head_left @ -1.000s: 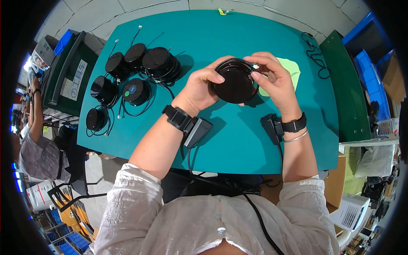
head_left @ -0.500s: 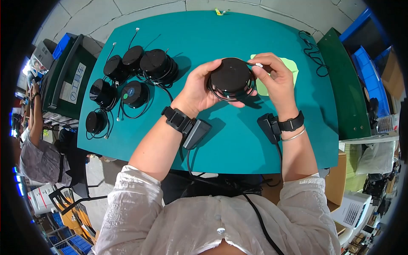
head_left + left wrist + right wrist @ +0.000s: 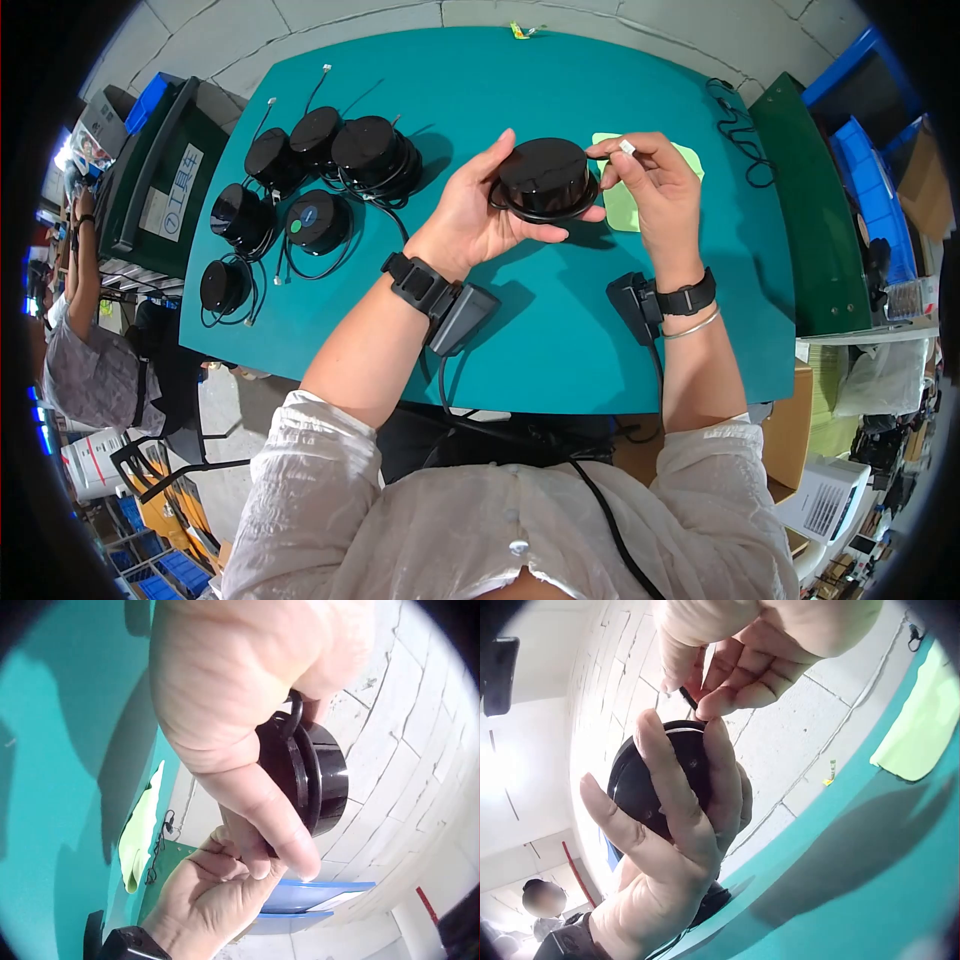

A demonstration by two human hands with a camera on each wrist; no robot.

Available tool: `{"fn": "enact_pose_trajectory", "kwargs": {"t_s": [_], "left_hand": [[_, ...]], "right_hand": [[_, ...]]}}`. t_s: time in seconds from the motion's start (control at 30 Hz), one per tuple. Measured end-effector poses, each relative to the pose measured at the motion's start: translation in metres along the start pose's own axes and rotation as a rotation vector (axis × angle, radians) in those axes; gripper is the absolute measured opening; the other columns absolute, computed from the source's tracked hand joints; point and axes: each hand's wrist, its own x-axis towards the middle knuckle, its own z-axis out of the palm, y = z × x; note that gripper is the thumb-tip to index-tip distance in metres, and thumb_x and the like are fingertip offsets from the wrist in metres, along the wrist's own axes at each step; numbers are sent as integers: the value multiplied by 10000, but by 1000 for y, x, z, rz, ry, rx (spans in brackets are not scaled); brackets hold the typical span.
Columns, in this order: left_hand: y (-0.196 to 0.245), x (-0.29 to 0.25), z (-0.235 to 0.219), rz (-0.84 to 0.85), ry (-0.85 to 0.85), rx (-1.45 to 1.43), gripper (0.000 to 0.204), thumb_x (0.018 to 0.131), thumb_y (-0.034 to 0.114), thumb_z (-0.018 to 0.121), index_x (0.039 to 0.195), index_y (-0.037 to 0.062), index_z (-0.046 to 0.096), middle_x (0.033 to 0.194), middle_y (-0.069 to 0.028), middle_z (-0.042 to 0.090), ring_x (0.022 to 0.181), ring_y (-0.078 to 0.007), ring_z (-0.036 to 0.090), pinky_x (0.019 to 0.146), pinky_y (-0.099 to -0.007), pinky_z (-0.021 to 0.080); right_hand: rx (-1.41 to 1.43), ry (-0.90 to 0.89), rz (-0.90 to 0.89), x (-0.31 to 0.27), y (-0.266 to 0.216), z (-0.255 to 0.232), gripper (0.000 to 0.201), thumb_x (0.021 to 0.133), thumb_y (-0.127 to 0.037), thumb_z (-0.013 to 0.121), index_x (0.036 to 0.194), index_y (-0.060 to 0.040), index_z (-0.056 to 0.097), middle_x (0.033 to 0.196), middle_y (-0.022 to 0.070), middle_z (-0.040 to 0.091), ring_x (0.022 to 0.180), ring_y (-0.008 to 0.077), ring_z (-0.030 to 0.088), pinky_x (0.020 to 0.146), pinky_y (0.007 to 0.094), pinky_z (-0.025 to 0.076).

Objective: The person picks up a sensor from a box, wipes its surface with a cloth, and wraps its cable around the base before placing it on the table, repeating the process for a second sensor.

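My left hand (image 3: 478, 205) holds a glossy black round device (image 3: 545, 170), thumb at its side and fingers spread beneath its base. Black cable (image 3: 540, 213) is wound around the device's lower rim. In the right wrist view the left fingers (image 3: 673, 769) lie across the device's underside (image 3: 696, 761). Between thumb and forefinger, my right hand (image 3: 655, 185) pinches the cable's loose end, where a white connector (image 3: 627, 147) sticks out. From the left wrist view, the right hand (image 3: 217, 892) shows just beyond the left fingertips.
Several similar black devices (image 3: 368, 148) with coiled cables stand on the green table (image 3: 560, 330) at left. A pale green cloth (image 3: 622, 208) lies beneath the right hand. A thin black cable (image 3: 742, 135) lies at the far right, and a yellow scrap (image 3: 520, 31) at the back edge.
The device has been tipped in the left hand, so its wound cable now sits at the bottom and its side shows. The right hand has drawn the connector slightly to the right.
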Motion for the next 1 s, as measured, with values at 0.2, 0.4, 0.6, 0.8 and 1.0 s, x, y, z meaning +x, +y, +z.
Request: {"fn": "enact_pose_trajectory", "kwargs": {"t_s": [0.2, 0.4, 0.6, 0.8, 1.0], "left_hand": [[-1, 0, -2, -21, 9, 33, 705, 981, 499, 291, 1372, -88, 301, 1290, -331, 444, 1111, -536, 498, 754, -504, 594], [-2, 0, -1, -34, 13, -1, 711, 978, 502, 298, 1364, -95, 306, 1281, -325, 453, 1096, -541, 505, 727, -489, 606], [-1, -1, -1, -59, 22, -27, 713, 972, 503, 322, 1346, -103, 322, 1271, -313, 467, 1054, -551, 526, 676, -472, 619], [-2, -1, 0, -53, 38, -38, 716, 966, 505, 344, 1340, -106, 331, 1254, -312, 482, 1046, -550, 531, 664, -475, 619], [2, -3, 7, 21, 52, 9, 637, 970, 416, 376, 1316, -118, 354, 1232, -334, 486, 1052, -553, 530, 675, -493, 616]], "right_hand": [[-29, 21, 4, -1, 0, 2, 47, 872, -24, 638, 873, -13, 593, 895, 62, 646, 726, 104, 578, 679, 245, 510], [-187, -15, -115, -1, 0, 4, 136, 788, 13, 707, 820, -20, 579, 820, 35, 607, 691, 93, 544, 621, 229, 467], [-328, -23, -208, -2, -7, 8, 162, 747, 20, 725, 757, -13, 567, 798, 46, 603, 656, 103, 528, 585, 237, 442], [-310, -17, -212, -2, -6, 9, 152, 741, 19, 726, 762, -13, 579, 794, 50, 607, 664, 111, 537, 591, 240, 441], [-68, 56, -49, -3, -1, 8, 64, 830, 1, 669, 854, -10, 610, 906, 46, 633, 770, 111, 598, 694, 236, 501]]}}
